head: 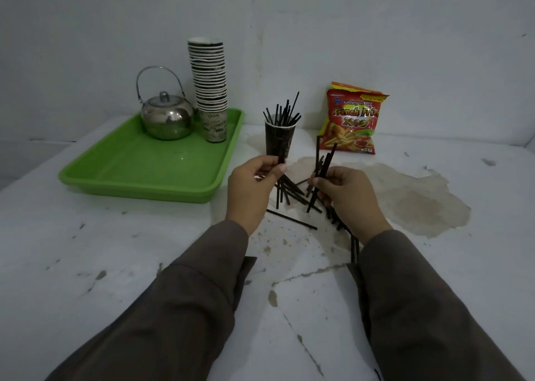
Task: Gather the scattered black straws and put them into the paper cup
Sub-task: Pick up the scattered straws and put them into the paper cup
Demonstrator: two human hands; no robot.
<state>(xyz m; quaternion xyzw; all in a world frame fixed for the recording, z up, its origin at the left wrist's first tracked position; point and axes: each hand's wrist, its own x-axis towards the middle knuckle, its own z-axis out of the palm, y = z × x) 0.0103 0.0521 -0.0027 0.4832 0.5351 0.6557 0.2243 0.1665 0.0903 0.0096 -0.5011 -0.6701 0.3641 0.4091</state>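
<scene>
A dark paper cup (279, 140) stands upright mid-table with several black straws (285, 113) sticking out of it. Just in front of the cup, my left hand (253, 188) pinches a black straw that hangs down below the fingers. My right hand (346, 194) grips a small bunch of black straws (325, 163) pointing up and away. More loose straws (292, 192) lie crossed on the table between and under my hands, one (291, 219) lying apart nearer me, others (354, 247) partly hidden by my right sleeve.
A green tray (139, 175) at the left holds a metal kettle (166, 118) and a tall stack of paper cups (210, 91). A red snack bag (353, 120) leans on the wall behind right. The white tabletop (115, 250) is stained and cracked.
</scene>
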